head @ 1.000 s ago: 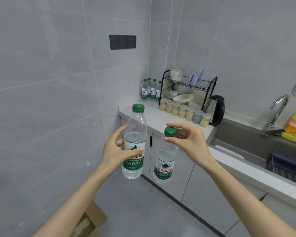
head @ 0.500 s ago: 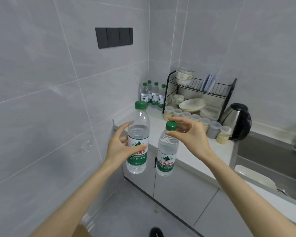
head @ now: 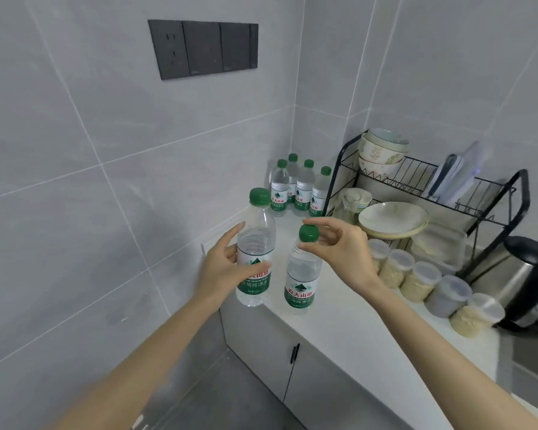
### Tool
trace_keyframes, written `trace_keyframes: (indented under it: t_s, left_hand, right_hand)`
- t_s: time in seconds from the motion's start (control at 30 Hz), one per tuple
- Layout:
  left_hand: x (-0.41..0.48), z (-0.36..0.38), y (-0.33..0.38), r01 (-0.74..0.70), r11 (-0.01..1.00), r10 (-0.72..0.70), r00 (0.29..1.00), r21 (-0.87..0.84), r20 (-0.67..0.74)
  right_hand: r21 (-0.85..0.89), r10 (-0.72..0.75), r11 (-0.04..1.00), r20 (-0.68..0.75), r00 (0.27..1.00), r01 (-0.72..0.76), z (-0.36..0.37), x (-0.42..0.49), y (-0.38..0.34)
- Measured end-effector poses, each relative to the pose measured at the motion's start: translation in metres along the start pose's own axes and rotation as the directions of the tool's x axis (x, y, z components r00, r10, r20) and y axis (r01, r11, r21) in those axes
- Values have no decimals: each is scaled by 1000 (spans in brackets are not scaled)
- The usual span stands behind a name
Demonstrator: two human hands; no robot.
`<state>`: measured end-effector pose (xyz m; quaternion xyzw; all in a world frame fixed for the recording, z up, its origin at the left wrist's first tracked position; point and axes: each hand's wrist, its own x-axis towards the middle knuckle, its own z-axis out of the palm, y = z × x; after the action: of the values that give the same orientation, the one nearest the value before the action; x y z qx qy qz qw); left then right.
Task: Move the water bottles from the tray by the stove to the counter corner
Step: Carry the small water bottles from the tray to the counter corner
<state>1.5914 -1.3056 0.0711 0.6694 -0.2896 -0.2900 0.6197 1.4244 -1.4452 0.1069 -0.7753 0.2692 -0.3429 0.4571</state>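
My left hand (head: 222, 270) grips a clear water bottle (head: 256, 243) with a green cap and green label round its middle, holding it upright over the counter's near end. My right hand (head: 343, 251) pinches the green cap of a second water bottle (head: 302, 280), which hangs upright just to the right of the first. Several more bottles of the same kind (head: 298, 189) stand together in the counter corner (head: 280, 221) against the tiled walls, beyond both hands. The tray and stove are out of view.
A black dish rack (head: 423, 184) with bowls and plates stands right of the corner bottles. A row of lidded jars (head: 423, 280) lines the counter in front of it, and a black kettle (head: 528, 280) sits at the far right. A dark socket panel (head: 202, 48) hangs on the wall.
I have come closer to the counter corner. Both bottles, held the same way, now hang over the counter's near end, and the sink has left the view.
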Motion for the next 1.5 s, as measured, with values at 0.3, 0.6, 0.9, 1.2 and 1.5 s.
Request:
trace_keyframes:
  t_s: [0.3, 0.6, 0.9, 1.2, 1.5]
  left_hand:
    - [112, 1, -29, 64, 998, -65, 998, 26, 19]
    - [242, 4, -70, 99, 993, -105, 987, 61, 119]
    - [316, 25, -101, 123, 990, -135, 973, 73, 186]
    - [336, 30, -118, 130, 981, -163, 955, 142, 246]
    - [330, 25, -99, 76, 972, -150, 929, 222, 339]
  right_hand:
    - [-132, 32, 991, -28, 999, -35, 20, 105, 54]
    - [-208, 134, 965, -122, 983, -157, 41, 193, 100]
    - [-195, 238, 940, -220, 946, -281, 60, 249, 135]
    - [-213, 239, 936, -204, 949, -281, 64, 263, 150]
    - [-401, 146, 904, -40, 988, -150, 55, 265, 153]
